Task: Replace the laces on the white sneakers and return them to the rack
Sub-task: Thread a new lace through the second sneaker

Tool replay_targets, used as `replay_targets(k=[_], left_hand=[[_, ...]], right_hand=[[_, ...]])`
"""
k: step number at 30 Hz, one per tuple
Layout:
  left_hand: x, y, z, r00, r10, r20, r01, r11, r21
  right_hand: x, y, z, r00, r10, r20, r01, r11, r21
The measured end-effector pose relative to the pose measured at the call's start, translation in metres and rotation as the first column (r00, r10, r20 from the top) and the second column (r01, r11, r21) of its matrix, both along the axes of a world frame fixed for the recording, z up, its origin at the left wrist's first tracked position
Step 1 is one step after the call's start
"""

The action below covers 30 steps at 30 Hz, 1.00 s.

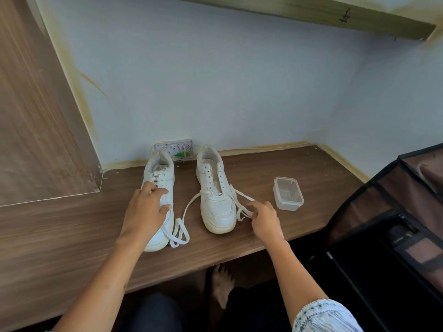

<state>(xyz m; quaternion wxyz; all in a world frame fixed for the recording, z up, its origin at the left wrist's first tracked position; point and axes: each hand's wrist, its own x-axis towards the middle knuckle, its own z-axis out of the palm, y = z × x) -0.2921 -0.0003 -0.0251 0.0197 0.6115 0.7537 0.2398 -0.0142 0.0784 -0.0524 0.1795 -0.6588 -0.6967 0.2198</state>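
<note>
Two white sneakers stand side by side on a wooden desk (275, 164), toes toward me. The left sneaker (161, 173) is partly laced at its upper eyelets; my left hand (146, 209) rests over its middle with fingers spread, and a loose white lace (178, 233) is piled beside its toe. The right sneaker (215, 200) has empty upper eyelets, and a white lace (191, 204) runs through its lowest holes and trails out on both sides. My right hand (263, 218) pinches that lace's right end on the desk.
A clear lidded plastic box (287, 194) sits to the right of the sneakers. A wall socket plate (176, 149) is behind them. A dark fabric-covered rack (395, 224) stands at the right. A wooden panel (36, 116) rises at the left. My bare foot (221, 283) shows under the desk.
</note>
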Motion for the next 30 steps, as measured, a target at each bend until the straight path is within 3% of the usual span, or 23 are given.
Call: replay_targets(k=[5,10,22,27,30], left_hand=[[0.002,-0.002,0.0,0.996,-0.073,0.049,0.072,0.997,0.03],[0.0,0.001,-0.001,0.988,-0.049,0.146,0.047,0.999,0.015],[-0.012,-0.004,0.009,0.971,0.004,0.237,-0.012,0.999,0.03],[-0.006,-0.01,0.017,0.945,0.061,0.321,0.006,0.979,-0.205],[-0.001,-0.016,0.014,0.952,0.116,0.283,-0.051,0.972,-0.229]], right_hand=[[-0.005,0.0,0.004,0.999,0.034,-0.006,-0.033,0.999,0.027],[-0.01,-0.004,-0.001,0.98,0.197,0.038,-0.194,0.978,-0.075],[-0.003,-0.004,0.005,0.999,-0.034,-0.007,0.033,0.999,-0.032],[-0.008,-0.007,0.011,0.998,-0.068,-0.018,0.068,0.998,0.017],[-0.01,-0.007,0.012,0.987,-0.128,-0.1,0.133,0.99,0.044]])
